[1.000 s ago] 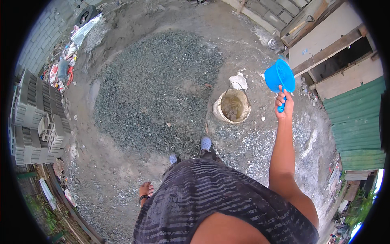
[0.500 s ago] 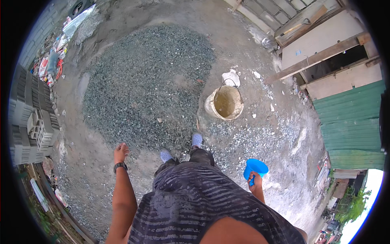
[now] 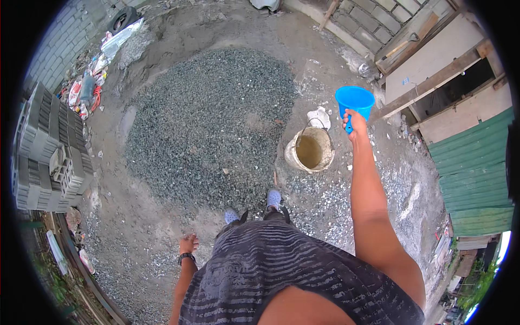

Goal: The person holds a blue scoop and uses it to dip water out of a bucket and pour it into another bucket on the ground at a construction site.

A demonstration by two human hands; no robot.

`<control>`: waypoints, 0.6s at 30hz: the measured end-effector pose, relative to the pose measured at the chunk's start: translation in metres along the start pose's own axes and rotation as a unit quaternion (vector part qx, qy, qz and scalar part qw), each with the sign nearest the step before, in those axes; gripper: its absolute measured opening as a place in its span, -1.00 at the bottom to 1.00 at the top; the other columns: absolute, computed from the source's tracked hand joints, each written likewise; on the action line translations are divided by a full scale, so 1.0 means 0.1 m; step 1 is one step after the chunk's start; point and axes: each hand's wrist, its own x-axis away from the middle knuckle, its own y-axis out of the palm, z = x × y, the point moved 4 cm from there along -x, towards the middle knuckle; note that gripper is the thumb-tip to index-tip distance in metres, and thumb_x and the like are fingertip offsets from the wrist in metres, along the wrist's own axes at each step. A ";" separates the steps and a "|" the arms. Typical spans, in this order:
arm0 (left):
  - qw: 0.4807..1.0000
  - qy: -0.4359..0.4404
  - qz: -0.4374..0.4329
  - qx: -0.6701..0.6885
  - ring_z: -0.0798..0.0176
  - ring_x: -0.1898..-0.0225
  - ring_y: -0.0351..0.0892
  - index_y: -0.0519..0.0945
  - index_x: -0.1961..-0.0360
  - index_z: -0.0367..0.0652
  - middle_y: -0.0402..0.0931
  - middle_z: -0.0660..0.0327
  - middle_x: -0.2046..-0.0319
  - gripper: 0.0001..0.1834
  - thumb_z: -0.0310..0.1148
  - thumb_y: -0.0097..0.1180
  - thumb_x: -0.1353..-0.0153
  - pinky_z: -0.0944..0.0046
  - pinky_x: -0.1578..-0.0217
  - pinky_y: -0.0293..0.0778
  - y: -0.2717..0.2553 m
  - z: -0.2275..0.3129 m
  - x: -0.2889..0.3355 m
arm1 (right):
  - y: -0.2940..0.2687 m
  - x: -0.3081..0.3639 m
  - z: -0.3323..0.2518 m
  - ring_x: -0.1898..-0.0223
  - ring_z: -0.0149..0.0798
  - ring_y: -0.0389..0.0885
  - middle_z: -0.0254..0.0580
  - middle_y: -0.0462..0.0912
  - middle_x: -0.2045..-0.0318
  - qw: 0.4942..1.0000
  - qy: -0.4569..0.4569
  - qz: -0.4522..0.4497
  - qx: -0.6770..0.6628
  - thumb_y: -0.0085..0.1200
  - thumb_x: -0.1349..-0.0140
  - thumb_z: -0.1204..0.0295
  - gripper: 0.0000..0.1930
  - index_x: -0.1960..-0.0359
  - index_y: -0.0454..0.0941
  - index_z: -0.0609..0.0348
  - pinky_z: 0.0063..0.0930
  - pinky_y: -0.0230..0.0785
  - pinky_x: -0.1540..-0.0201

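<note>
In my right hand (image 3: 355, 123) is the handle of a blue plastic water dipper (image 3: 355, 95), with my arm stretched forward. The dipper is held up beyond and to the right of a dirty white bucket (image 3: 293, 154). Murky brownish water (image 3: 309, 153) shows inside this bucket, whose thin handle stands up at the far rim. My left hand (image 3: 188, 244), below a dark wristwatch, hangs low beside my body; its fingers are loosely apart and nothing shows in them. Ahead of my feet spreads a broad, low heap of grey gravel (image 3: 211, 114).
Grey hollow blocks (image 3: 40, 135) are stacked at the left, with plastic litter (image 3: 86, 89) beyond them. A white lump (image 3: 319, 116) lies behind the bucket. A wooden beam (image 3: 417, 91) juts from the structure at the right, near green corrugated sheeting (image 3: 476, 162).
My right hand has swung the dipper forward and up, from beside my body to beyond the bucket. My left hand has moved closer to my body. The view has shifted slightly.
</note>
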 end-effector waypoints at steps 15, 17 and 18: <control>0.999 -0.052 -0.009 -0.004 0.34 0.54 0.58 0.59 0.10 -0.06 0.64 0.29 0.44 -0.71 -0.14 0.15 -0.27 0.27 0.55 0.46 -0.14 -0.44 -0.06 | -0.79 1.22 0.41 0.60 -0.55 0.38 -0.36 0.50 0.42 0.972 0.041 -0.076 -0.220 -0.02 -0.35 0.42 -0.71 -0.04 0.43 0.28 -0.66 0.28 0.63; 0.998 -0.043 -0.013 0.041 0.36 0.55 0.57 0.61 0.09 -0.05 0.65 0.28 0.41 -0.72 -0.14 0.15 -0.27 0.30 0.55 0.45 -0.27 -0.32 -0.24 | -1.17 1.50 0.90 0.59 -0.53 0.39 -0.32 0.53 0.39 0.975 0.099 -0.048 -0.192 -0.01 -0.31 0.43 -0.78 0.06 0.44 0.24 -0.64 0.30 0.62; 0.996 -0.028 0.004 0.080 0.38 0.53 0.57 0.61 0.10 -0.06 0.66 0.29 0.39 -0.71 -0.14 0.15 -0.28 0.31 0.52 0.45 -0.34 -0.22 -0.31 | -1.38 1.60 1.16 0.59 -0.50 0.42 -0.31 0.54 0.43 0.976 0.124 -0.021 -0.175 0.00 -0.30 0.43 -0.84 0.13 0.43 0.20 -0.62 0.32 0.62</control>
